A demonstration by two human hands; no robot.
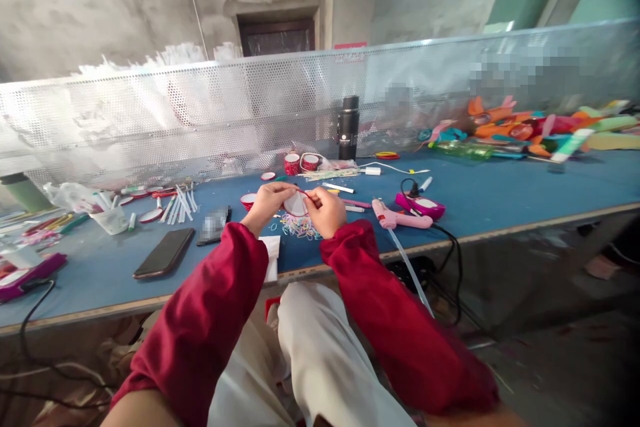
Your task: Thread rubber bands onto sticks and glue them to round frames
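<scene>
While both red sleeves [207, 310] reach in from the near side, the left hand [271, 201] and the right hand [327, 212] meet over the table [480, 193], with a red-rimmed white disc [296, 204] between them. The left fingers grasp its upper left edge, and the right fingers pinch its right edge. Faint lines cross the white face, too fine to make out.

Just below the disc, a loose heap of pale, many-coloured bands [301, 227] lies on the table. A red cup [247, 201] is just beside the left hand, partly hidden by it, and white paper [272, 257] lies at the near edge. To the left are a phone [164, 253], a spread of white sticks [179, 205] and a white tub [109, 221] holding pens.

To the right of the right hand, a pink glue gun [400, 217] lies next to a purple holder [421, 206], its clear stick [411, 272] hanging past the table's edge. Behind the hands, a black flask [349, 130] stands upright near a mesh panel [200, 123], with a red roll [292, 164] to its left. Farther right, bright-coloured pieces [530, 130] are heaped against the panel.
</scene>
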